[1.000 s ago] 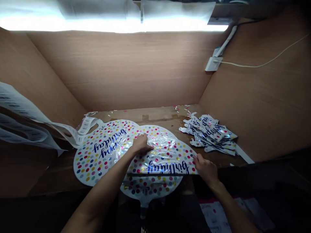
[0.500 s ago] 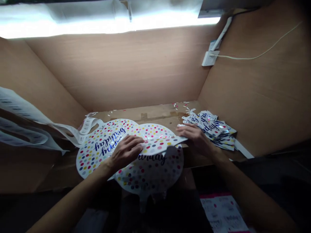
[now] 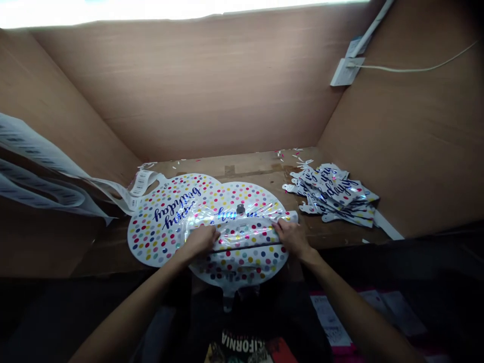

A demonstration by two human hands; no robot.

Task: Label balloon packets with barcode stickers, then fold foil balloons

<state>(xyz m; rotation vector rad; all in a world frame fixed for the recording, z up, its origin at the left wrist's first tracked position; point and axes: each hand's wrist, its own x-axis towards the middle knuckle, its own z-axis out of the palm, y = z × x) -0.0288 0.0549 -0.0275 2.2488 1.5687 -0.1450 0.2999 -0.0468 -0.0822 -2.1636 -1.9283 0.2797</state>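
Two round foil balloons with colourful polka dots and blue "happy birthday" lettering lie overlapping on the wooden bench (image 3: 234,167). The left balloon (image 3: 159,237) lies flat. The front balloon (image 3: 242,267) is creased across its middle, with a shiny folded band (image 3: 245,229) on top. My left hand (image 3: 200,241) and my right hand (image 3: 291,238) grip that band at its two ends. The balloon's tail (image 3: 228,300) points towards me, over the bench edge.
A stack of folded foil balloons (image 3: 330,194) lies to the right, with small paper scraps behind it. A label strip (image 3: 140,182) runs from the left balloon to hanging printed sheets (image 3: 34,171). Wooden walls surround the bench. Printed papers (image 3: 328,317) lie lower right.
The front balloon's flap has moved from raised and loose to a flatter band across the balloon. My right hand has moved inward onto it, and the view has tilted slightly.
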